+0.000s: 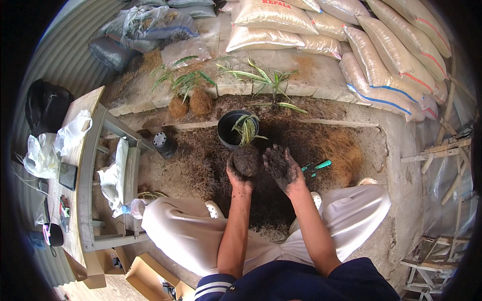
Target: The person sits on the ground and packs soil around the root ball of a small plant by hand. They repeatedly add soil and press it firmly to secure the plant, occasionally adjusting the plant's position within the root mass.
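My left hand (238, 174) is cupped around a dark, round root ball (246, 160). Leaves of the plant (246, 129) point away from me, over a black plastic pot (226, 129) that stands just beyond. Beside it, my right hand (282, 167) is turned palm up, its fingers spread and coated with dark soil. Some soil lies on that palm; the hand is apart from the root ball. Dark potting soil (260, 205) covers the ground under both hands. To the right lies a hand tool with a green handle (322, 164), its other end partly covered by soil.
Brown coir fibre (344, 150) is heaped at the right. Two plants with fibrous root balls (201, 101) and a bare-rooted leafy plant (276, 84) sit farther off. An overturned black pot (164, 145) is near the table (86, 158) at left. Stacked sacks (275, 19) line the back.
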Tool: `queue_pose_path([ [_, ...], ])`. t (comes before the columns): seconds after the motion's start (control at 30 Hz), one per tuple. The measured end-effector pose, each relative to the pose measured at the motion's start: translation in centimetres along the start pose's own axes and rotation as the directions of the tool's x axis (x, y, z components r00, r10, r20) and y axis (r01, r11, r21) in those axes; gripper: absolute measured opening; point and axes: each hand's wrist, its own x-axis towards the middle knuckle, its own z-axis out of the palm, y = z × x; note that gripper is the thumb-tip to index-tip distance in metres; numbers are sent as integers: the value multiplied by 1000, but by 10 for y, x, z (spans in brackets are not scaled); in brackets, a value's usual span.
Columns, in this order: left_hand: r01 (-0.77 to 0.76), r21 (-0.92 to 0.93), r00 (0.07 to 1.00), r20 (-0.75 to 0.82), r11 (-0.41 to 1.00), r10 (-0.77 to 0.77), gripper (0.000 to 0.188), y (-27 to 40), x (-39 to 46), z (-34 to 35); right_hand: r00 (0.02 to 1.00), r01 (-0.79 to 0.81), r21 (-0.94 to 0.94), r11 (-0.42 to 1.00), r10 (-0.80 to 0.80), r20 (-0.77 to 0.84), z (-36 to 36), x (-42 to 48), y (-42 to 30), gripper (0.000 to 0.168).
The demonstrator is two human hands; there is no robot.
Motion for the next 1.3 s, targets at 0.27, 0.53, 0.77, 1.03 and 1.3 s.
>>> queue_pose_path([
  [0.27, 90, 49, 992, -89, 995, -85, 45, -2, -1, 12, 992, 112, -105, 988, -106, 66, 28, 18, -4, 44],
  [0.53, 78, 52, 993, -98, 996, -72, 45, -4, 4, 12, 967, 120, -222, 968, -63, 247, -3, 21, -12, 42],
  [0.77, 88, 23, 992, -93, 996, -85, 45, 5, 1, 9, 1000, -1, -81, 997, 1, 0, -102, 19, -18, 38],
  [1.03, 75, 60, 988, -139, 995, -66, 43, 5, -9, 22, 959, -28, -546, 837, -132, -252, -179, 23, -8, 32],
  [1.3, 39, 88, 989, -144, 995, -26, 41, 4, -10, 21, 927, -165, -595, 787, -82, -366, -199, 21, -2, 36],
])
